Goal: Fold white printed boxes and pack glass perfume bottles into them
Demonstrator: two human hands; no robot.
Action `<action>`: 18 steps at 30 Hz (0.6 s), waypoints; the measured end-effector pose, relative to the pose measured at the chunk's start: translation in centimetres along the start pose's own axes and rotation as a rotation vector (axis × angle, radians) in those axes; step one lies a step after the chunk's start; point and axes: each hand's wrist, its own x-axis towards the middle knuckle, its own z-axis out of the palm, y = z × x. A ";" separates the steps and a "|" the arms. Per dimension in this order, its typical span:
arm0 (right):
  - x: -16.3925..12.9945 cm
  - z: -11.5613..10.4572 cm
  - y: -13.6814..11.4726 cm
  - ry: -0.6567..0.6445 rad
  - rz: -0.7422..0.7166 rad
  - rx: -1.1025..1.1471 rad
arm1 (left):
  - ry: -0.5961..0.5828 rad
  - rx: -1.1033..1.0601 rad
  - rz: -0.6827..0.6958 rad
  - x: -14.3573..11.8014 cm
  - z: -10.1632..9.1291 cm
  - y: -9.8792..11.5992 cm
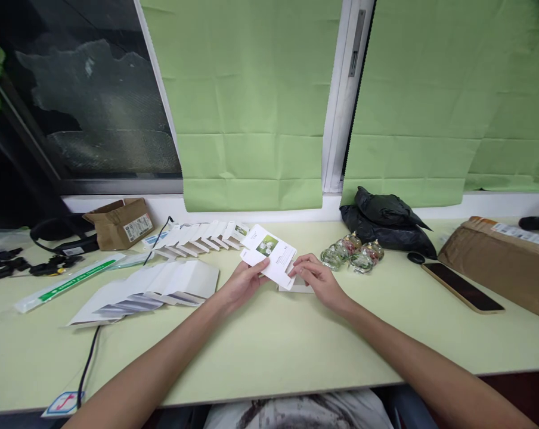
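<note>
Both hands grip one white card (269,255) just behind the small box (296,288), left hand (243,281) and right hand (316,279) pinching opposite edges; I'd keep it flat, no bending.

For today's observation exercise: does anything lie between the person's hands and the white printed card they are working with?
No. The left hand and right hand already grip the printed card at its two sides, above the table. A small white piece lies under the right hand, not between.
</note>
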 end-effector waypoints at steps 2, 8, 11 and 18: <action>0.0 0.1 0.3 0.067 -0.015 -0.043 | 0.048 0.023 -0.003 0.2 -0.2 -0.2; -0.1 0.4 1.2 0.152 0.105 0.042 | 0.043 0.106 -0.029 0.3 -0.3 -0.5; -0.1 0.7 1.0 0.047 0.124 0.191 | 0.019 0.136 -0.007 0.2 -0.1 -0.5; 0.2 0.5 1.0 0.000 0.194 0.310 | -0.028 0.332 0.012 0.3 -0.5 -0.6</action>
